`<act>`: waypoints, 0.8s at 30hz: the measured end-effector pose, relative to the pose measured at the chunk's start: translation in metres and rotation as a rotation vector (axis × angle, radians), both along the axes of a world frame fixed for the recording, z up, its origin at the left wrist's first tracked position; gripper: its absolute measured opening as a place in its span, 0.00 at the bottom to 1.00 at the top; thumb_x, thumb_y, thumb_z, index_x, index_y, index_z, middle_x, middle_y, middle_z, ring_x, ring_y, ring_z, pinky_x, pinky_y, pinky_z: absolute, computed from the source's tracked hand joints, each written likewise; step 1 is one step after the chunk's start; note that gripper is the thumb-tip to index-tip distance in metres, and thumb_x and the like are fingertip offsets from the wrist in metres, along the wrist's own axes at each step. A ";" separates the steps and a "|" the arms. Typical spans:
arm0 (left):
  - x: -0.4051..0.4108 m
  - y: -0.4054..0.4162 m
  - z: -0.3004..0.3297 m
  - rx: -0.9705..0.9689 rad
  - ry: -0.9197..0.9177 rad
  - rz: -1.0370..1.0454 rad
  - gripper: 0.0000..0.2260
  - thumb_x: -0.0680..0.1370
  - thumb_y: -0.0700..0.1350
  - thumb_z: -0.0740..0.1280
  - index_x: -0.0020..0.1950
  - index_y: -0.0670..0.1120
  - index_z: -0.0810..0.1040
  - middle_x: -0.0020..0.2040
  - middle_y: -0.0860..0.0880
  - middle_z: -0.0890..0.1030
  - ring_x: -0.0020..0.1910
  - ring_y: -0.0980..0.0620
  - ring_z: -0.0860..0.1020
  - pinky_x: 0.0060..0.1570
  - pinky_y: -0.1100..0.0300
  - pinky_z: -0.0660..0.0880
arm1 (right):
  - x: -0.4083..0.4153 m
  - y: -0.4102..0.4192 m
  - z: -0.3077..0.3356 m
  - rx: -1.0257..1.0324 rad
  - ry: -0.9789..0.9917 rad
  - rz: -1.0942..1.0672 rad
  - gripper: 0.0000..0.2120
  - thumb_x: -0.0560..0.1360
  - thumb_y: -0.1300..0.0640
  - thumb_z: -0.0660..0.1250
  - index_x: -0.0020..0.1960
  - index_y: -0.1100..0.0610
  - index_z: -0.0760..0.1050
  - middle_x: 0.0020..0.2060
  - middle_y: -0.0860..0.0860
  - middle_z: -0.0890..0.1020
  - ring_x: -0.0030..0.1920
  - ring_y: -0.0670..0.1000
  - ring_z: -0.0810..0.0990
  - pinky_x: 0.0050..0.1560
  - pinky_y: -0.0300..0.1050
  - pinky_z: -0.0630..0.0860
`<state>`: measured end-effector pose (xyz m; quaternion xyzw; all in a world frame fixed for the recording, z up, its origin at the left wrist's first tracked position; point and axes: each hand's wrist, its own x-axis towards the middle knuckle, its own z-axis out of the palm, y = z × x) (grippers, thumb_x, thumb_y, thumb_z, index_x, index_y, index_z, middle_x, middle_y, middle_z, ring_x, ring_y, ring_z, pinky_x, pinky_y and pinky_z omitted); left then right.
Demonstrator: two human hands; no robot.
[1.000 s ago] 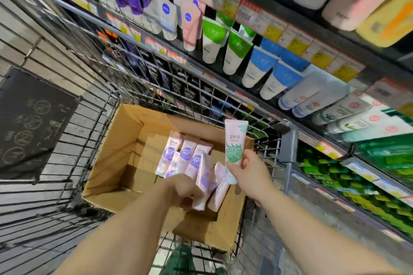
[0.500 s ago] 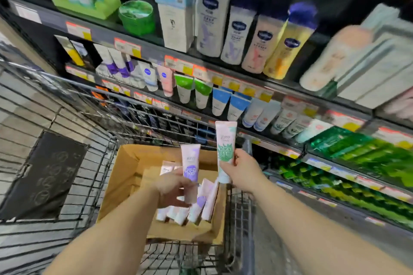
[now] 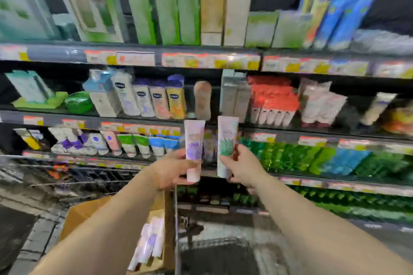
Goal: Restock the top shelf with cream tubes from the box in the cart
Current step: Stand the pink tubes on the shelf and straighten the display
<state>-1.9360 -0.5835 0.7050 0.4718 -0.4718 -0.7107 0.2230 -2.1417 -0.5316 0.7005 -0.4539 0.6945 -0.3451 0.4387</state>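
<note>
My left hand point(image 3: 172, 171) grips a pale pink cream tube with a purple label point(image 3: 194, 147), held upright. Beside it, my right hand point(image 3: 242, 166) grips a pale tube with a green label point(image 3: 226, 145), also upright. Both tubes are raised in front of the shelves at about the height of the third shelf from the top. Below, the cardboard box point(image 3: 82, 212) sits in the cart with several more pink and purple tubes point(image 3: 149, 243) lying in it. The top shelf point(image 3: 201, 60) carries tall green, beige and blue cartons. The frame is motion-blurred.
The wire cart point(image 3: 93, 176) stands against the shelving. The second shelf holds lotion bottles point(image 3: 154, 98) and red packs point(image 3: 272, 100). The third shelf holds rows of tubes point(image 3: 125, 143) and green packs point(image 3: 290, 156). Grey floor tiles point(image 3: 33, 241) lie at lower left.
My left hand took a purple-label tube out of the box and lifted it. Both hands rose with their tubes, and the view tilted up to show the higher shelves.
</note>
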 end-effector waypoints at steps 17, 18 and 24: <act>-0.505 0.178 0.151 -0.314 0.306 -0.676 0.10 0.74 0.44 0.73 0.55 0.50 0.81 0.53 0.47 0.85 0.52 0.45 0.83 0.54 0.43 0.79 | -0.409 0.329 0.146 -0.392 -0.031 -0.854 0.10 0.78 0.54 0.68 0.59 0.50 0.74 0.52 0.54 0.81 0.48 0.56 0.83 0.46 0.55 0.83; -0.525 0.181 0.150 -0.305 0.306 -0.689 0.12 0.74 0.44 0.73 0.57 0.50 0.81 0.54 0.47 0.84 0.53 0.45 0.82 0.56 0.42 0.78 | -0.422 0.335 0.145 -0.393 -0.028 -0.877 0.10 0.78 0.54 0.68 0.59 0.50 0.74 0.51 0.53 0.82 0.49 0.56 0.83 0.48 0.57 0.83; -0.632 0.173 0.153 -0.327 0.319 -0.740 0.13 0.76 0.41 0.71 0.60 0.47 0.78 0.52 0.45 0.84 0.49 0.45 0.83 0.44 0.51 0.80 | -0.514 0.325 0.148 -0.430 -0.005 -0.948 0.06 0.77 0.54 0.69 0.52 0.46 0.75 0.51 0.55 0.82 0.50 0.57 0.83 0.47 0.57 0.83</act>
